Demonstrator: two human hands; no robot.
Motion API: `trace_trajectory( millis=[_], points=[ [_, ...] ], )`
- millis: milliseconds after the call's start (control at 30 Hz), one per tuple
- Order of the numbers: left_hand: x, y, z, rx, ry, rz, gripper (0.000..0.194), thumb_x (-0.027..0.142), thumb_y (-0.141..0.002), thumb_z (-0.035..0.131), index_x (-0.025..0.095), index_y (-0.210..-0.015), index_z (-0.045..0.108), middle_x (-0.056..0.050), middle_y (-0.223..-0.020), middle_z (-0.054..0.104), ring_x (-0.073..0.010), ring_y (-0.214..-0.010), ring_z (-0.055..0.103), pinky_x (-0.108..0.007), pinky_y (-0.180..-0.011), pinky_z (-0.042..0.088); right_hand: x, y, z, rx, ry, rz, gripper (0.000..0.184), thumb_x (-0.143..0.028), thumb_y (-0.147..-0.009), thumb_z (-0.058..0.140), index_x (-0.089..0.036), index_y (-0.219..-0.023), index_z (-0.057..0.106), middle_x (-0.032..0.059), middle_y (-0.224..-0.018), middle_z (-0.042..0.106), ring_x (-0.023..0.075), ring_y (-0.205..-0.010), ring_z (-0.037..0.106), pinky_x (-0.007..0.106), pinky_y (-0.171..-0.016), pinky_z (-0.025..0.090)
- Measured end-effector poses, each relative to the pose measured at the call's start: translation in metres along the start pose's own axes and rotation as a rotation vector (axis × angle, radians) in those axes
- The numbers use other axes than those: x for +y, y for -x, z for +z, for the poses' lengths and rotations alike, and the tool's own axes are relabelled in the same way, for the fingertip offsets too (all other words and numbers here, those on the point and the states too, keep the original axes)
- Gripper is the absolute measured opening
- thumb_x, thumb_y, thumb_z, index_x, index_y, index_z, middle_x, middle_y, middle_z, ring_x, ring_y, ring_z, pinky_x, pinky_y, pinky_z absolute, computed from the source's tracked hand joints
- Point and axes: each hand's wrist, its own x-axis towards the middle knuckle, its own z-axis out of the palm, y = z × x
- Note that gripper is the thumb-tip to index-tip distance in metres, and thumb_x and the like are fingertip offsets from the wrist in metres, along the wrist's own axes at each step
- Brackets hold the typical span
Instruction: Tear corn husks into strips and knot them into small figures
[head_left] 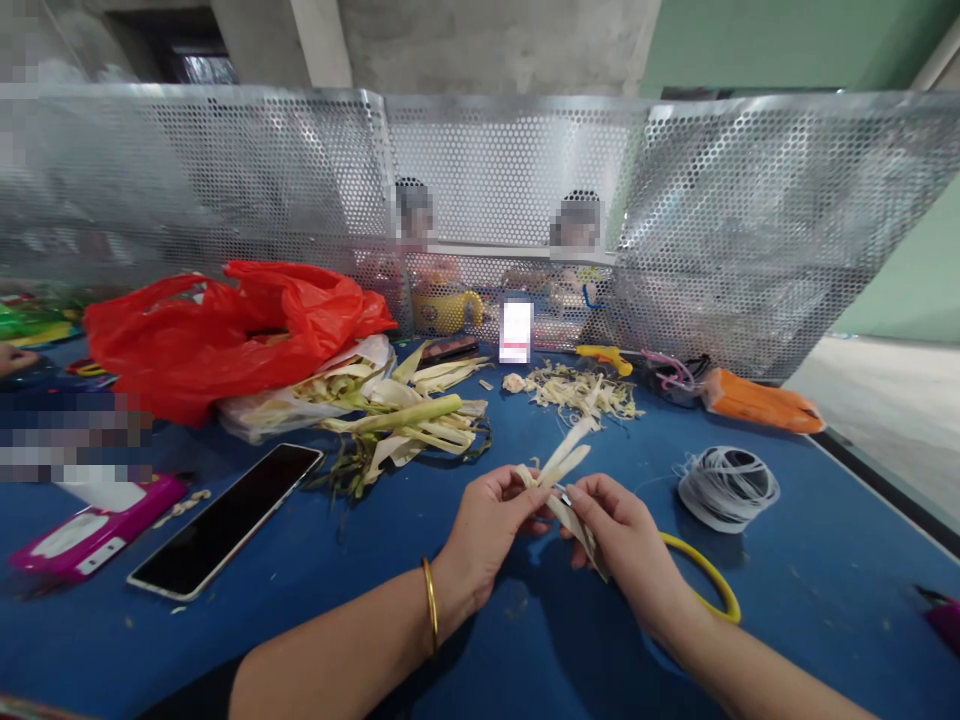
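Note:
Both of my hands meet over the blue table (465, 660) near its front middle. My left hand (487, 525), with a gold bangle at the wrist, pinches pale dried husk strips (564, 468) that fan upward. My right hand (626, 535) is closed on the lower part of the same strips, which run down past its fingers. A small dark item shows between the fingertips; I cannot make out what it is. A yellow ring (712, 580) lies on the table just under my right wrist.
A pile of corn husks (397, 415) and a red plastic bag (225, 330) lie at the left back. A phone (225, 520) and a pink case (82, 535) sit front left. Husk shreds (585, 392), a wire coil (727, 487), an orange tool (761, 400) and a perforated metal screen (712, 220) stand beyond.

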Motion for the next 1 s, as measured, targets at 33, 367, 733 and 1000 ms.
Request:
trace_trajectory(
  millis=[33,367,733,1000],
  points=[
    [0.001,-0.002,-0.001,0.027,0.006,0.005,0.036,0.037,-0.061,0.08,0.012,-0.084,0.066,-0.004,-0.076,0.068,-0.0122,-0.063,0.061,-0.021,-0.057,0.047,-0.001,0.002,0.0,-0.014,0.003,-0.018,0.029,-0.048,-0.083,0.052,-0.02,-0.082,0.05,-0.0028,-0.06,0.061,0.0116,-0.042,0.054,0.021,-0.04,0.039],
    [0.005,-0.004,-0.005,0.056,-0.058,0.015,0.028,0.033,-0.058,0.078,0.011,-0.074,0.07,-0.005,-0.071,0.067,-0.0103,-0.056,0.054,-0.019,-0.047,0.041,-0.016,0.013,-0.011,-0.257,0.545,-0.757,0.033,-0.012,-0.094,0.037,-0.022,-0.113,0.061,0.0071,-0.104,0.069,0.0154,-0.097,0.065,0.027,-0.085,0.051],
    [0.006,0.005,0.002,-0.175,-0.237,-0.005,0.015,0.025,-0.065,0.066,0.011,-0.069,0.072,-0.002,-0.061,0.063,-0.0123,-0.055,0.057,-0.02,-0.046,0.041,-0.016,0.005,-0.025,0.023,0.994,-0.976,0.02,-0.01,-0.086,0.043,-0.018,-0.086,0.061,0.0063,-0.085,0.064,0.0189,-0.079,0.058,0.034,-0.078,0.04],
    [0.012,0.006,0.0,-0.249,-0.271,-0.029,0.025,0.031,-0.068,0.066,0.01,-0.079,0.074,-0.004,-0.068,0.066,-0.0128,-0.059,0.058,-0.02,-0.049,0.042,-0.014,0.004,-0.024,0.087,1.112,-0.785,0.025,-0.022,-0.095,0.038,-0.02,-0.074,0.051,-0.0004,-0.063,0.058,0.0159,-0.055,0.049,0.027,-0.059,0.031]
  ],
)
